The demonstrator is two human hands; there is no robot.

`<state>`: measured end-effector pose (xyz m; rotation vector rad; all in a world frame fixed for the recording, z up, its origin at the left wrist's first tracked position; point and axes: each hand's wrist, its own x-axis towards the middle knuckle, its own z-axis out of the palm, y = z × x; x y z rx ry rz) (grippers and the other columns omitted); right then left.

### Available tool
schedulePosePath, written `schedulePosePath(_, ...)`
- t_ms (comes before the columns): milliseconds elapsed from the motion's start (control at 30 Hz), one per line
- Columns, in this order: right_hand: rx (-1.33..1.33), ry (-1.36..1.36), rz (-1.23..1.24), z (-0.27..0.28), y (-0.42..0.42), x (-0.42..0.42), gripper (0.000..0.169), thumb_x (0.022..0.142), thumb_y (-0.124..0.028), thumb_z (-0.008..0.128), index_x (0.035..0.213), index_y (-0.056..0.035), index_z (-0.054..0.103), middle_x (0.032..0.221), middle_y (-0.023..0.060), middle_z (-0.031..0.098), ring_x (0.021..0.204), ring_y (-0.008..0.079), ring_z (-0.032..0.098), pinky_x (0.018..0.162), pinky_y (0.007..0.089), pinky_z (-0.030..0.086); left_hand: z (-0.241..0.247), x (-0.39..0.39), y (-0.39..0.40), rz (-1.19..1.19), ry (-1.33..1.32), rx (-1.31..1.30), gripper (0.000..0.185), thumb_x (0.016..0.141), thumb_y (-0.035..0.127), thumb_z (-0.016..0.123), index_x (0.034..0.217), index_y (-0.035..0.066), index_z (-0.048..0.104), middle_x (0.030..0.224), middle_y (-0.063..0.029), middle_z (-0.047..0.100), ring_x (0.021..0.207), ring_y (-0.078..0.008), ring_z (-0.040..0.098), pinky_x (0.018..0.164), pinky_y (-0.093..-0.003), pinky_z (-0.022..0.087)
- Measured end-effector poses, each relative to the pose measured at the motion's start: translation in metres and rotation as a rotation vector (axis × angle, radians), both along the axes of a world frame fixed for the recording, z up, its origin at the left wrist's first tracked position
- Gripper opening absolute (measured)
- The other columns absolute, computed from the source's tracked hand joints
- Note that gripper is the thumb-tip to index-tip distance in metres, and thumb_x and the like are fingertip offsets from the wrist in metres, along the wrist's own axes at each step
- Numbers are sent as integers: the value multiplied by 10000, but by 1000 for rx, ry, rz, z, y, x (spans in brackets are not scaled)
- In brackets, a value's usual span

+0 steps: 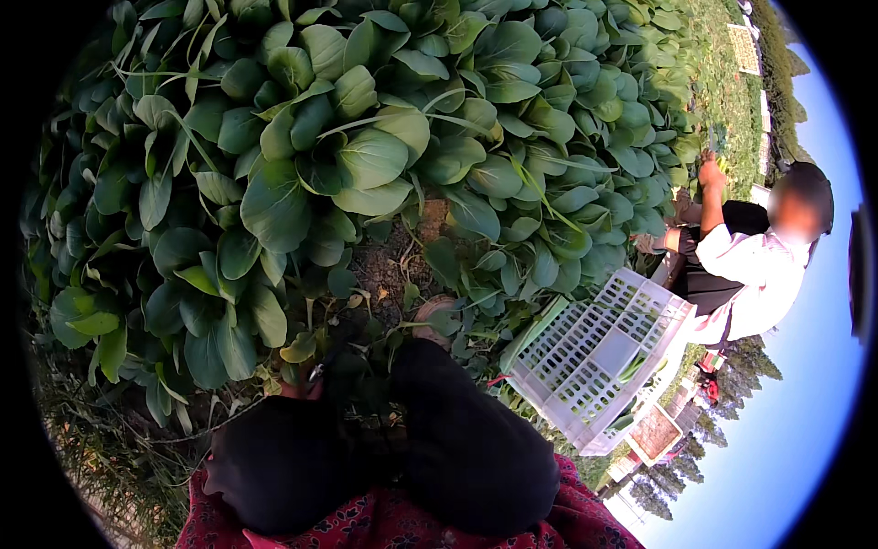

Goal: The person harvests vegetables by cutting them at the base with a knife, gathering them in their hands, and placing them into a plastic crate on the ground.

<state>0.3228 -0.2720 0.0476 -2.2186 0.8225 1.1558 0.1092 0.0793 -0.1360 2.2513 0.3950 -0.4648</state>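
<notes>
Leafy green bok choy plants [370, 161] fill the ground before me. Low on the left, a small part of what looks like my left hand [296, 390] shows beyond dark cloth [288, 460], close to a small shiny metal thing [316, 372] and yellowing leaves. Its fingers are mostly hidden, so its grip cannot be told. My right hand is out of view. A second dark cloth shape [473, 446] lies to the right, over red patterned fabric [357, 521]. Bare soil [391, 274] shows between the plants, beside a rounded brownish thing [435, 317] I cannot identify.
A white slatted plastic crate [614, 350] with greens inside stands tilted in view at the right. Past it a person in a light top [751, 274] crouches at the plants' edge, one hand out among leaves. More crates [655, 434] and trees stand farther off. Grass and weeds [116, 446] grow lower left.
</notes>
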Motion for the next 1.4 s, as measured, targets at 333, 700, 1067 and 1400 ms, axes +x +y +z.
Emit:
schedulePosePath(333,39,68,-37,-28,-69,-90,278,905,-206,601,1055,21,659,887,139,706,780,177,672,686,311,520,49,-5,11,-41,213,-14,229,733,126,711,916,36,606,694,-60,594,621,-170,564,555,-304,450)
schedulePosePath(700,151,84,33,-58,-97,-111,289,907,-206,602,1060,32,655,875,137,709,754,153,667,665,299,518,141,206,8,430,85,-220,288,732,113,674,989,-10,634,723,-106,625,647,-113,578,638,-269,478)
schedulePosePath(1067,459,-615,-110,7,42,86,285,936,-178,615,1128,32,621,1000,94,697,779,102,641,667,227,510,116,353,-8,-288,38,-173,303,738,165,629,978,-20,636,760,-224,641,697,-372,637,668,-429,510)
schedulePosePath(1400,-218,-707,866,-52,116,145,278,846,-242,607,1016,-27,656,1123,109,646,821,331,667,733,428,528,63,253,-16,-136,-24,-274,373,769,102,651,1135,37,623,925,-194,660,816,-357,653,741,-404,521)
